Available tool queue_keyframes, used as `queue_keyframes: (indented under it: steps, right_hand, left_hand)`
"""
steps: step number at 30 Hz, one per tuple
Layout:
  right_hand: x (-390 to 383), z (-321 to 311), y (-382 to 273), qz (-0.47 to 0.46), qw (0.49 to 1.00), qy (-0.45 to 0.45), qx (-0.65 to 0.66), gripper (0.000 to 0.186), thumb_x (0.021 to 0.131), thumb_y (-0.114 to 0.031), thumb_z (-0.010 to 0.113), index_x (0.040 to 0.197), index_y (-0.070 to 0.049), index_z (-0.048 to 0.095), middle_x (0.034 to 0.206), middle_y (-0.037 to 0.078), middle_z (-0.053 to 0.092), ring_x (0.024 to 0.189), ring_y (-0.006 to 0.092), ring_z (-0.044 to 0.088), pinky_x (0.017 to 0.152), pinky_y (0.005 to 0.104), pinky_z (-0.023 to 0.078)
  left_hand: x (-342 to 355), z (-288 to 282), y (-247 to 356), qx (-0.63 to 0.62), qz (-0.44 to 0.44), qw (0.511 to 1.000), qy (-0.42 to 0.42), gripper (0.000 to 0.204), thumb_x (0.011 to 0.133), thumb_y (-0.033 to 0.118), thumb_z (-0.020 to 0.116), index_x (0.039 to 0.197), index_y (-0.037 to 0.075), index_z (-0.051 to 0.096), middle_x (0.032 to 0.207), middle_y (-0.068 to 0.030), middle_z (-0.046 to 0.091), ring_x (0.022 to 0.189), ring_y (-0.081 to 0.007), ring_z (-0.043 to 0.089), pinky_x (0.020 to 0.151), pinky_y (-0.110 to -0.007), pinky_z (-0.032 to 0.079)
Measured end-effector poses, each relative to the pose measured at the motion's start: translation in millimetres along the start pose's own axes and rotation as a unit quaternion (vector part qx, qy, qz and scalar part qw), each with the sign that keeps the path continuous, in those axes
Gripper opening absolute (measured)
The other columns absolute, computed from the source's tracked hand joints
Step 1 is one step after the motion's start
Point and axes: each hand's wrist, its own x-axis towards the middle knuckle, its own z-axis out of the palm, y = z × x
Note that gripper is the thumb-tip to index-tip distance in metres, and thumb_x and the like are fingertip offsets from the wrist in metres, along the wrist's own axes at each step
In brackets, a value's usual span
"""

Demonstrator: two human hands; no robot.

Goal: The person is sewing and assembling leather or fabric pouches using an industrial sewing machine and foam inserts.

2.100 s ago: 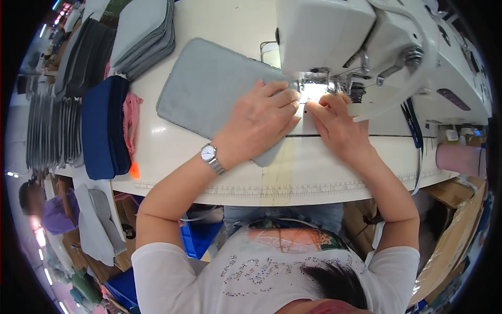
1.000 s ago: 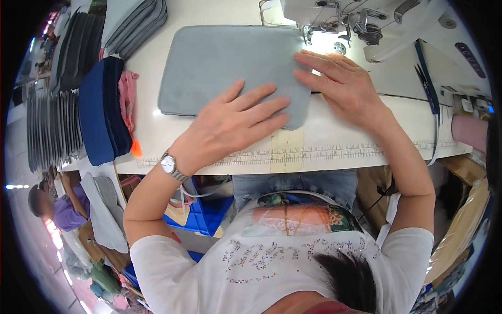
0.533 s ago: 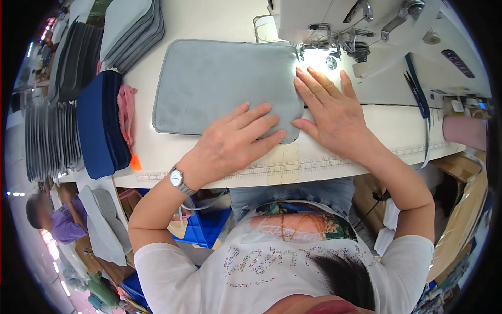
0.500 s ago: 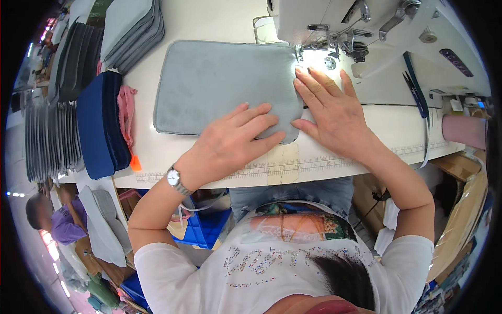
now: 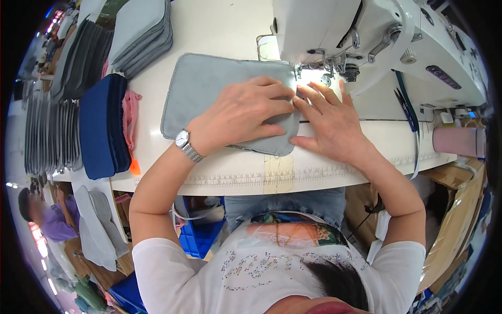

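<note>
A grey rounded fabric panel (image 5: 201, 86) lies flat on the white sewing table, its right edge at the needle area of a white sewing machine (image 5: 319, 31). My left hand (image 5: 253, 112) rests flat on the panel with fingers loosely spread, pointing toward the needle. My right hand (image 5: 329, 118) lies beside the panel's right edge, fingers spread, its fingertips close to the lit presser foot and its thumb near the panel's edge. Neither hand grips anything. The exact contact at the needle is hidden by glare.
Stacked grey panels (image 5: 141, 36), a dark blue stack (image 5: 102, 125) and pink cloth (image 5: 130, 120) lie at the left. Dark-handled scissors (image 5: 407, 107) rest on the right, near a pink cylinder (image 5: 456, 141). A printed ruler (image 5: 225, 180) runs along the front edge. A person in purple (image 5: 60, 220) is at far left.
My left hand has slid over the panel toward the needle. The panel has turned slightly, its left end coming nearer to me. My right hand stays beside its edge.
</note>
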Motion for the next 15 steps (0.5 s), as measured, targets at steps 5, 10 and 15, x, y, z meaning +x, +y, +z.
queue_keyframes:
  steps: [5, 10, 15]
  right_hand:
    - [0, 3, 7, -0.004, 1.000, 0.008, 0.003, 0.071, 0.072, -0.055, 0.071, 0.128, -0.013, 0.057, 0.135, 0.004, 0.052, 0.122, 0.0253, 0.050, 0.106, 0.0575, 0.029]
    - [2, 8, 15, -0.006, 0.999, 0.033, 0.023, 0.071, 0.074, -0.058, 0.069, 0.130, -0.016, 0.056, 0.131, 0.003, 0.058, 0.102, 0.0260, 0.064, 0.111, 0.0595, 0.018]
    - [3, 11, 18, -0.003, 0.999, 0.040, 0.035, 0.068, 0.075, -0.058, 0.067, 0.129, -0.017, 0.058, 0.118, 0.002, 0.067, 0.101, 0.0249, 0.065, 0.113, 0.0563, 0.017]
  left_hand:
    - [5, -2, 2, 0.003, -0.013, 1.000, -0.021, 0.033, 0.074, 0.028, 0.074, 0.101, 0.011, 0.068, 0.120, -0.0026, 0.060, 0.112, -0.0241, 0.056, 0.085, -0.036, 0.052]
    - [4, 4, 4, 0.043, -0.023, 0.999, 0.000, 0.033, 0.074, 0.027, 0.075, 0.102, 0.012, 0.067, 0.122, -0.0019, 0.057, 0.113, -0.0235, 0.055, 0.086, -0.036, 0.052]
    - [6, 12, 9, 0.078, -0.021, 0.996, 0.042, 0.030, 0.075, 0.026, 0.074, 0.100, 0.011, 0.067, 0.120, -0.0020, 0.058, 0.113, -0.0230, 0.056, 0.084, -0.035, 0.053]
